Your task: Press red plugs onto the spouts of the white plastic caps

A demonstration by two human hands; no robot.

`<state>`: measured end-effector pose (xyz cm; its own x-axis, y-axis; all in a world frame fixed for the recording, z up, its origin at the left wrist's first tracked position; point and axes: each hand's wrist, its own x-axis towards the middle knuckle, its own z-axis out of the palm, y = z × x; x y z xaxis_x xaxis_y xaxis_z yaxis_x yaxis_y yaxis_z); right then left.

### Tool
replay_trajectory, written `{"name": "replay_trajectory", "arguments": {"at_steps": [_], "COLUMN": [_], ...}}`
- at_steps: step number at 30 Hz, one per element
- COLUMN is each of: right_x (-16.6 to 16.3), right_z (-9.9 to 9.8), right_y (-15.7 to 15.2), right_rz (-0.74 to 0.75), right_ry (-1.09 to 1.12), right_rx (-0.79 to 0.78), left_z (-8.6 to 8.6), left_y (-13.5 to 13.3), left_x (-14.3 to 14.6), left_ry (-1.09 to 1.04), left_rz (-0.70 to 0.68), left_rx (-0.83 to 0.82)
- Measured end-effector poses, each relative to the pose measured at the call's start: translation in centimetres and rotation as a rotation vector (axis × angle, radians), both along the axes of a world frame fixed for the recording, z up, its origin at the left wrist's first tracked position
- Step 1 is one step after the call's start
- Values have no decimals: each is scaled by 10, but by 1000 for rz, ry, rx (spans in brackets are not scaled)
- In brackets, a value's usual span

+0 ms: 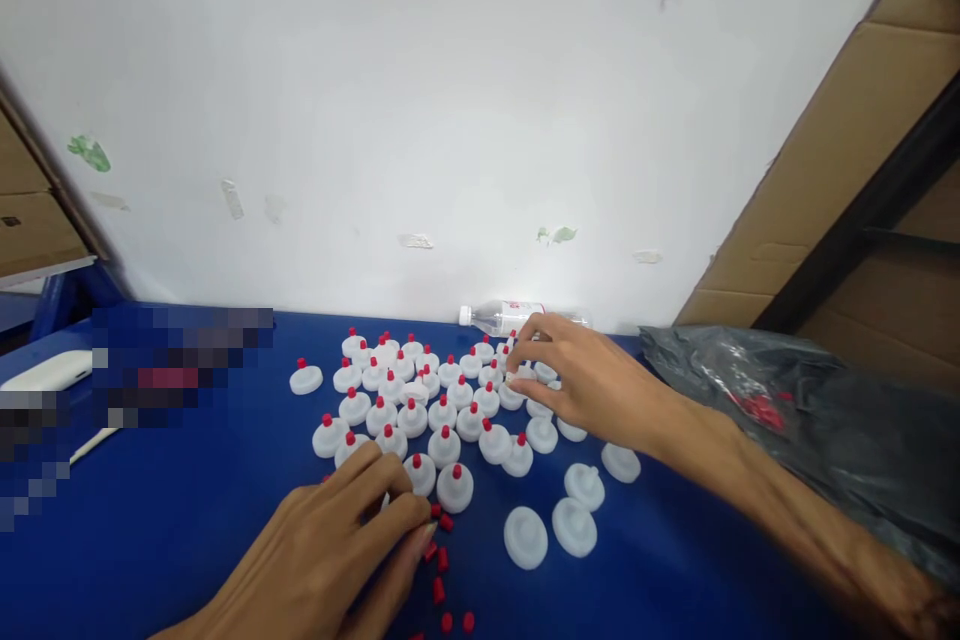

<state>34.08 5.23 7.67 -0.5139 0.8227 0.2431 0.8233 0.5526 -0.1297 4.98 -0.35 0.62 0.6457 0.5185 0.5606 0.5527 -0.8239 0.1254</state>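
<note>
My left hand (337, 535) is low over the blue table, thumb and index finger pinched together at a small red cap (436, 510). More loose red caps (439, 590) lie just right of and below those fingertips. My right hand (574, 370) reaches across to the far side of the group, its thumb and fingers closed around a white round lid, mostly hidden by the fingers. Many white lids with red tips (454, 490) stand close together between the hands. Several white lids without red tips (526, 538) lie nearer, below my right forearm.
A clear plastic bottle (495, 317) lies against the white wall (450, 120). Grey plastic sheeting (675, 360) with a clear bag of red pieces (761, 408) covers the right side. At far left are a white object (49, 372) and a pixelated area. Cardboard (810, 160) stands at right.
</note>
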Motion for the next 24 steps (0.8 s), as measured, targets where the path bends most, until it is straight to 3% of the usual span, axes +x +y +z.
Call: {"name": "replay_trajectory", "arguments": {"at_steps": [5, 14, 20, 24], "right_x": [-1, 0, 0, -11], "right_z": [-6, -5, -3, -5], "right_y": [3, 1, -1, -8], "right_rz": [43, 58, 45, 114], "right_ry": [-43, -36, 7, 45], "right_rx": [-152, -238, -210, -193], "left_z": [-6, -8, 0, 5], "left_y": [0, 2, 3, 5], "left_x": [-4, -1, 5, 9], "left_ry": [8, 12, -40, -59], "left_rz": [16, 86, 158, 158], "left_rx": [13, 132, 73, 79]}}
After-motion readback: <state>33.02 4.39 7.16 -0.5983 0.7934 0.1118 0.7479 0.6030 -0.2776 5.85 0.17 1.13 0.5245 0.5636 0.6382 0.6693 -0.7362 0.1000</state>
